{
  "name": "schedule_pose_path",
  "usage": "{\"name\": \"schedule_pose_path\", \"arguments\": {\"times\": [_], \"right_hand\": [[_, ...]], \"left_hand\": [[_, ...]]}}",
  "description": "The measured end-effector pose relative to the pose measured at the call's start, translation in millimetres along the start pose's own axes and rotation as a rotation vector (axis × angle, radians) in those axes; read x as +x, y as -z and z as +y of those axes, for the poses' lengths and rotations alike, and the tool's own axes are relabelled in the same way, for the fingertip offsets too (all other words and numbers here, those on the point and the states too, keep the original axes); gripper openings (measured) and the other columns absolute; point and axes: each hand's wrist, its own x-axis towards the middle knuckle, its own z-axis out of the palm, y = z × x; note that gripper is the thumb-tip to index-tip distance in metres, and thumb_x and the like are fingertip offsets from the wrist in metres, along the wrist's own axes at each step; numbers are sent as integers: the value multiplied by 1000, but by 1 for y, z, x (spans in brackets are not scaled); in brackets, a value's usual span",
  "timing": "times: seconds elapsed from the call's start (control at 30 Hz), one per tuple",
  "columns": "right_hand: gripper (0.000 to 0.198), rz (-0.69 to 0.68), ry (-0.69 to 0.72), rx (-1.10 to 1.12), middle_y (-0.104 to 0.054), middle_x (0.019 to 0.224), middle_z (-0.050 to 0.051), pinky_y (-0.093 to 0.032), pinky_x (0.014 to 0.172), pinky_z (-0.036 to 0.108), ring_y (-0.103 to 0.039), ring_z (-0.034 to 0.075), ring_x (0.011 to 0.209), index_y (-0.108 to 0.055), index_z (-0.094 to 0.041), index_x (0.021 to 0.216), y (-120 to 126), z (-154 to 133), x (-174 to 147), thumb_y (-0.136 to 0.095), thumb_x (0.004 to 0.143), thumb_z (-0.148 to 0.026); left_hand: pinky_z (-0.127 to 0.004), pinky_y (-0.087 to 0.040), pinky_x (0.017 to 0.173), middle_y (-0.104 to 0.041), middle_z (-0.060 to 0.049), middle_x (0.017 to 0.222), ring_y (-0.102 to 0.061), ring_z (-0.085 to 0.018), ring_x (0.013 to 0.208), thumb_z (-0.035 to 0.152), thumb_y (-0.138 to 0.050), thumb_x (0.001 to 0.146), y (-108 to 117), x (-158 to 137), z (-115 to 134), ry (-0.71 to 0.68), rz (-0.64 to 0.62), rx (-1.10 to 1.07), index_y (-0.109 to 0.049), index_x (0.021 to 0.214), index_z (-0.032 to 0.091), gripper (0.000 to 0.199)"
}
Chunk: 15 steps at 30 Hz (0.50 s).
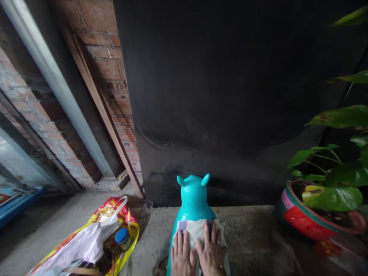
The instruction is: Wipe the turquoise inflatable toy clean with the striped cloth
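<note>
Near edge, centre: I see both hands flat on a cloth [196, 229] draped over the back of a teal toy animal [193, 197]. Left hand [181, 256] lies palm down, fingers straight and close together, pressing on the near left part of the cloth. Right hand [212, 251] sits just beside it, touching it at the thumb side, fingers slightly fanned, also pressing flat. Neither hand pinches or wraps anything; both just bear down on the fabric.

The cloth is pale, off-white with a faint purple patch at its far left corner. It covers the toy's back only; head and two small ears stick out at the far end, facing away from me toward the dark wall [230, 76]. The toy stands on a rough concrete floor [253, 237].

Near left: an open red and yellow bag [113, 218] lies on the floor, well apart from the toy. Inside it I see a white plastic bag [86, 239] and a bottle with a blue cap [122, 235].

Near right: a red and green plant pot [301, 220], its leaves [333, 197] spreading up the right edge.

Far: the dark wall fills the centre and right. Far left is a brick wall [106, 50] with a wooden plank [100, 103] and a grey pipe [57, 84] leaning against it. A blue edge [17, 203] shows at the far left; I can't tell what it belongs to.
</note>
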Motion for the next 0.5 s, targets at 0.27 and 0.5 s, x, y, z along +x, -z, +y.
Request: {"name": "schedule_pose_path", "arguments": {"times": [0.27, 0.5], "right_hand": [[57, -64, 1, 20, -13, 162, 7, -38, 102, 66, -19, 34, 147, -19, -29, 152, 25, -24, 30, -34, 97, -33], [50, 164, 152, 55, -51, 143, 10, -42, 100, 66, -42, 40, 134, -50, -30, 140, -19, 11, -44, -38, 94, -45]], "left_hand": [[-50, -47, 106, -40, -13, 153, -39, -29, 141, 29, -34, 93, -3, 38, 2, 79, -83, -62, -42, 143, 18, 52], [-43, -52, 97, -57, -12, 140, -54, -29, 130, 25, -40, 89, 9, -22, 0, -8, 42, 48, -48, 139, 22, 51]]}}
